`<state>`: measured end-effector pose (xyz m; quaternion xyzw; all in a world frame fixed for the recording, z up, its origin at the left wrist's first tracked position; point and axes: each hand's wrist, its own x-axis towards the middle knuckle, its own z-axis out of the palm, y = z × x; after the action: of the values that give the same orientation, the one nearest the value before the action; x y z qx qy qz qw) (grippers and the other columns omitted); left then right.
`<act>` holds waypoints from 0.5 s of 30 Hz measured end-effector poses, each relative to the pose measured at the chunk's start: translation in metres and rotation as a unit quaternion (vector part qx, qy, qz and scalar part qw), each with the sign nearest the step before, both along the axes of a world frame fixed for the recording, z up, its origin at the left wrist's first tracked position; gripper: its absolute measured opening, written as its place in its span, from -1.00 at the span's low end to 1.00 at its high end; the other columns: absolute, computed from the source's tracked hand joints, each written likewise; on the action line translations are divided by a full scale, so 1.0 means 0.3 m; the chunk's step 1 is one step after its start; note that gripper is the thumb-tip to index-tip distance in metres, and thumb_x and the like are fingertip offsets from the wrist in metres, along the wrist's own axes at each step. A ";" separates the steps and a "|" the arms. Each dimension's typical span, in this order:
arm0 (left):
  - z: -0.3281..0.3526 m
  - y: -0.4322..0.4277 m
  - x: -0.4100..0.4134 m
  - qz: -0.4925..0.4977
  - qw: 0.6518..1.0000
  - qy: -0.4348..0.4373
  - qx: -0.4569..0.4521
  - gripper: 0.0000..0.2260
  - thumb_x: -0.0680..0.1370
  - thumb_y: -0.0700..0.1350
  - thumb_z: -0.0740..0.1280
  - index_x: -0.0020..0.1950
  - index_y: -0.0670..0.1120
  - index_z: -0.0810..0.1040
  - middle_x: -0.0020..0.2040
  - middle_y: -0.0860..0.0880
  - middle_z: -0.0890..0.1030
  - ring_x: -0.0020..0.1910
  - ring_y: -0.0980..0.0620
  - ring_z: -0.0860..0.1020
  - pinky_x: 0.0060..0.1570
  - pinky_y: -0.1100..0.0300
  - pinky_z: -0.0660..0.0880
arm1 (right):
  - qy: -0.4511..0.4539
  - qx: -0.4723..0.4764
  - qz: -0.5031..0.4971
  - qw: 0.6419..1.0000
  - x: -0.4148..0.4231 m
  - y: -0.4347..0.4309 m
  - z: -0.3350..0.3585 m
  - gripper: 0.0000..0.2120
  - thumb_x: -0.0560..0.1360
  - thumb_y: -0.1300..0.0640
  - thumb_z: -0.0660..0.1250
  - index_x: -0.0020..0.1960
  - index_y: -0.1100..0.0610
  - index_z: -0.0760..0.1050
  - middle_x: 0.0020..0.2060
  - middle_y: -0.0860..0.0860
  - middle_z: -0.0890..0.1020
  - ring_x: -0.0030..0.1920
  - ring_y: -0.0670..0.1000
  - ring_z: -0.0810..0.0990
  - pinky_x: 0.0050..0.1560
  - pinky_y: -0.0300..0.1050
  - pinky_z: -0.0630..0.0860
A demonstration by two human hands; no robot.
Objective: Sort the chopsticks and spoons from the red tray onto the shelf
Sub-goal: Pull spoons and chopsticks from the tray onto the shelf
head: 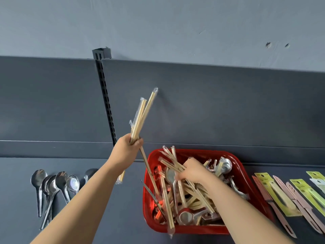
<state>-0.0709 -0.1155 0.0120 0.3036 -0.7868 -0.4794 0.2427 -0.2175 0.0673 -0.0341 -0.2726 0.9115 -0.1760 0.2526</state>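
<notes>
A red tray (242, 166) on the dark shelf (109, 208) is heaped with wrapped wooden chopsticks (171, 199) and metal spoons (226, 164). My left hand (125, 152) is raised to the left of the tray and grips a bundle of wrapped chopsticks (142, 115) that points up and to the right. My right hand (192, 170) reaches into the tray, its fingers curled round a pair of chopsticks (168, 160) lying on the pile. Several metal spoons (51, 184) lie in a row on the shelf at the left.
Pink knives and yellow-green carded utensils (288, 194) lie side by side on the shelf right of the tray. A slotted upright post (105, 95) runs up the grey back panel behind my left hand. The wall rises above.
</notes>
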 end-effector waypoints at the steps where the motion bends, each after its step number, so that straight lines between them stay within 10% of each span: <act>1: 0.018 -0.001 0.000 0.003 1.000 0.016 0.003 -0.76 0.59 -0.06 0.26 -0.10 -0.23 0.44 -0.48 0.05 0.30 -0.53 0.07 0.22 -0.54 0.20 0.23 | -0.004 -0.014 0.006 1.000 -0.008 0.012 0.013 -0.59 0.32 -0.14 0.54 -0.21 0.13 0.43 -0.29 -0.09 0.50 -0.31 -0.06 0.48 -0.25 -0.10 0.40; 7: 0.131 0.051 -0.018 0.002 0.993 0.112 0.031 -0.70 0.62 0.08 0.20 -0.16 -0.12 0.43 -0.47 0.05 0.39 -0.49 0.05 0.40 -0.44 0.12 0.41 | -0.038 -0.117 0.016 0.992 -0.046 0.101 0.101 -0.70 0.41 -0.12 0.46 -0.14 0.14 0.62 -0.41 -0.06 0.56 -0.44 -0.10 0.47 -0.33 -0.16 0.33; 15: 0.073 0.249 -0.134 -0.119 0.991 -0.031 0.057 -0.69 0.51 0.05 0.41 -0.19 -0.13 0.39 -0.49 -0.05 0.52 -0.59 0.03 0.52 -0.58 0.23 0.45 | 0.021 -0.236 -0.081 0.968 -0.119 0.272 0.175 -0.80 0.50 -0.03 0.29 -0.23 0.06 0.48 -0.46 -0.06 0.48 -0.48 -0.09 0.46 -0.41 -0.13 0.40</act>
<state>-0.1113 -0.0408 0.0339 0.2363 -0.7959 -0.5391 0.1417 -0.2532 0.1488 0.0183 -0.2536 0.8682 -0.4005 0.1469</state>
